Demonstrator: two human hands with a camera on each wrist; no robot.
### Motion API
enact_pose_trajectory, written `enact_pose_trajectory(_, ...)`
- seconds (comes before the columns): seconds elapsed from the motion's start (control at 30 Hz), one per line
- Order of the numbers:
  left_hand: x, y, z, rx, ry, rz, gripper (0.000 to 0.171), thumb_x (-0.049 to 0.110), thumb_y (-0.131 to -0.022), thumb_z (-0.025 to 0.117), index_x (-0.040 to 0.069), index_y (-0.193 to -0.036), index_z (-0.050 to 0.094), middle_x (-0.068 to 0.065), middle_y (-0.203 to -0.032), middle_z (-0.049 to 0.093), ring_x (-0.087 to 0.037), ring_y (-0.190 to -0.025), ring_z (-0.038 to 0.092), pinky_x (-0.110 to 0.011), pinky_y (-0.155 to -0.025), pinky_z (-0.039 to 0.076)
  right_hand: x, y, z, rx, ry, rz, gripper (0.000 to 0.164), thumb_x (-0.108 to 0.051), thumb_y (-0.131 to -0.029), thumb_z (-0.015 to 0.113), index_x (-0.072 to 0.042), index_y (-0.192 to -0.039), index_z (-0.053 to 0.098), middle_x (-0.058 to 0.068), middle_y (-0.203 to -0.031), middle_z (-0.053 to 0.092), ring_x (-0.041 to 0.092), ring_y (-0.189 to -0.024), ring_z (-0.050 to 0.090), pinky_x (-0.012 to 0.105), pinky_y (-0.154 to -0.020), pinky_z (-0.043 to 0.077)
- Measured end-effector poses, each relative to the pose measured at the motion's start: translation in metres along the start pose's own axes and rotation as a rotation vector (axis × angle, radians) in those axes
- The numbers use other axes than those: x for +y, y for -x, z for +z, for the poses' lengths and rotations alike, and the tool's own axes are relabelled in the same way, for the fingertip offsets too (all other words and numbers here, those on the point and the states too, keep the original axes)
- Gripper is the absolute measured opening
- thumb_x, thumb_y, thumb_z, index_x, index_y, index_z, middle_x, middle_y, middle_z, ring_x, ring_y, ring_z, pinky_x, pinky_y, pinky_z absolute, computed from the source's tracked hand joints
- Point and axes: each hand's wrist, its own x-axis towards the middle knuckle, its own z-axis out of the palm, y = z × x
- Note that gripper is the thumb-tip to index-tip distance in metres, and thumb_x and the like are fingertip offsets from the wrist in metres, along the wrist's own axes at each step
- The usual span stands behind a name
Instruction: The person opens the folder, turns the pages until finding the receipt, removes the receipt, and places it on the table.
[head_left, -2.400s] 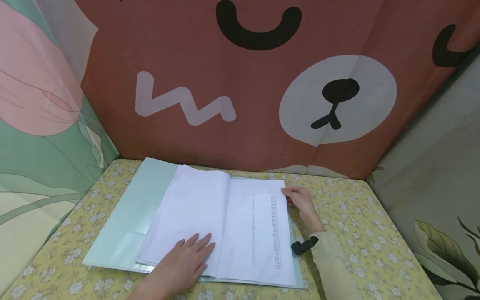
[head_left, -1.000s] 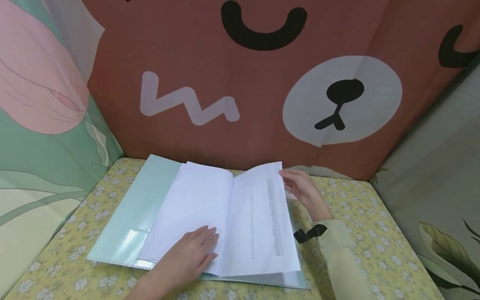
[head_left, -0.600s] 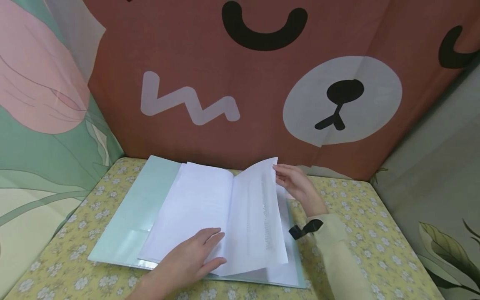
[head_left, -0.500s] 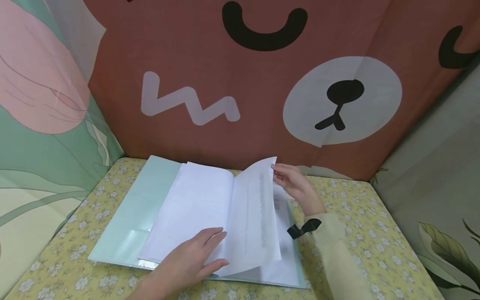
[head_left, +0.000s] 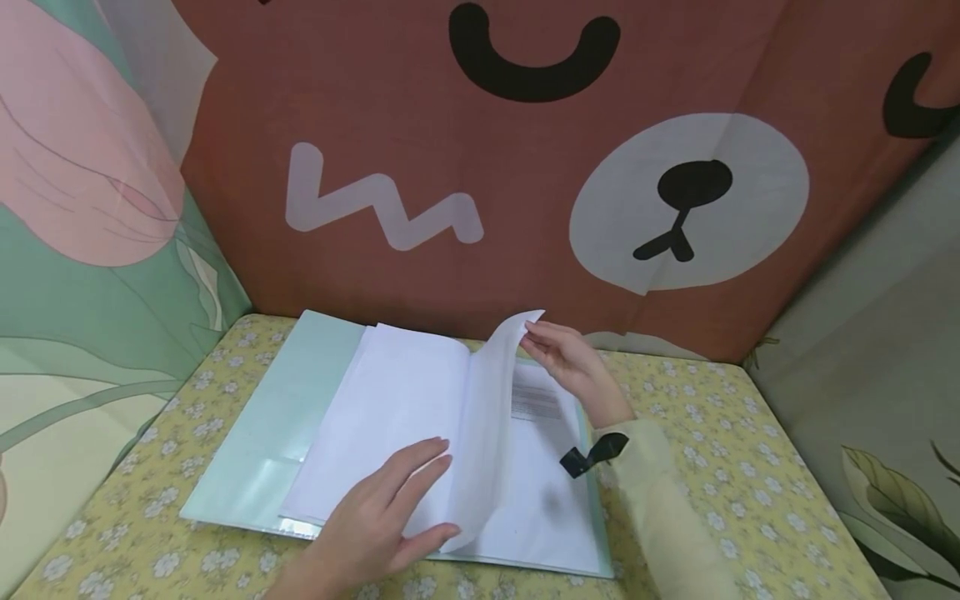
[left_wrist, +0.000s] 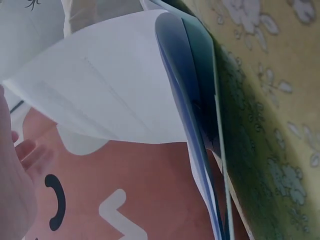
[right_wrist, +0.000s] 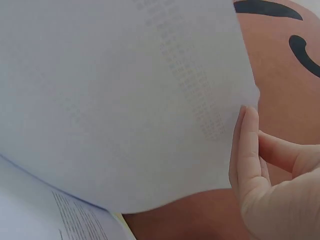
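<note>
A pale green folder lies spread on the table with white sheets inside. My right hand pinches the outer edge of one page, which stands up and curls leftward over the fold. In the right wrist view, thumb and fingers hold that page at its edge, and faint print shows through. Under it lies another sheet with a block of printed lines near its top. My left hand is over the lower part of the left-hand pages, fingers spread; whether it touches the paper I cannot tell.
The table wears a yellow flowered cloth. Behind it hangs a brown cloth with a cartoon bear. Printed cloths also hang at the left and right. A black strap sits at the right cuff.
My right hand has lifted the right-hand page and carried it leftward, baring the printed sheet beneath. The left hand, flat on the paper before, has raised and spread its fingers.
</note>
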Motion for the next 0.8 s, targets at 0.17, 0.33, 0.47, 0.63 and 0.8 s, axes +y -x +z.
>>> enact_pose_trajectory(0.17, 0.0, -0.006, -0.002, 0.102, -0.007, 0.025, 0.054, 0.039, -0.106, 0.06, -0.012, -0.123, 0.06, -0.028, -0.121, 0.064, -0.035, -0.102, 0.069, -0.029, -0.079, 0.06, 0.003, -0.002, 0.01, -0.05, -0.038, -0.016, 0.037, 0.008, -0.107, 0.041, 0.002, -0.087, 0.071, 0.012, -0.087, 0.068, 0.018, -0.08, 0.072, 0.025, -0.079, 0.061)
enact_pose_trajectory(0.33, 0.0, -0.009, -0.004, 0.138, -0.002, 0.032, 0.051, 0.035, -0.106, 0.059, -0.013, -0.123, 0.06, -0.029, -0.12, 0.064, -0.035, -0.101, 0.069, -0.028, -0.078, 0.06, 0.008, -0.005, 0.02, -0.018, -0.052, -0.029, 0.035, 0.009, -0.106, 0.043, 0.002, -0.085, 0.07, 0.013, -0.088, 0.068, 0.019, -0.082, 0.073, 0.026, -0.078, 0.061)
enact_pose_trajectory(0.47, 0.003, -0.009, -0.005, 0.133, -0.006, 0.03, 0.05, 0.036, -0.107, 0.058, -0.012, -0.122, 0.062, -0.028, -0.119, 0.064, -0.034, -0.101, 0.069, -0.028, -0.078, 0.061, 0.013, -0.008, 0.027, 0.014, -0.07, -0.032, 0.033, 0.01, -0.105, 0.045, 0.002, -0.083, 0.068, 0.013, -0.086, 0.068, 0.02, -0.08, 0.073, 0.026, -0.079, 0.061)
enact_pose_trajectory(0.63, 0.005, -0.009, -0.005, 0.134, -0.011, 0.024, 0.046, 0.033, -0.106, 0.059, -0.01, -0.121, 0.063, -0.028, -0.117, 0.065, -0.033, -0.097, 0.07, -0.027, -0.074, 0.061, 0.018, -0.01, 0.035, 0.054, -0.081, -0.035, 0.031, 0.009, -0.105, 0.049, 0.002, -0.082, 0.069, 0.013, -0.084, 0.067, 0.02, -0.078, 0.073, 0.026, -0.077, 0.061)
enact_pose_trajectory(0.8, 0.005, -0.011, -0.005, 0.158, -0.017, 0.034, 0.04, 0.028, -0.107, 0.059, -0.011, -0.116, 0.064, -0.028, -0.115, 0.066, -0.032, -0.093, 0.071, -0.026, -0.071, 0.061, 0.021, -0.01, 0.04, 0.07, -0.093, -0.033, 0.028, 0.007, -0.104, 0.051, 0.001, -0.084, 0.07, 0.013, -0.088, 0.067, 0.02, -0.081, 0.073, 0.027, -0.079, 0.061)
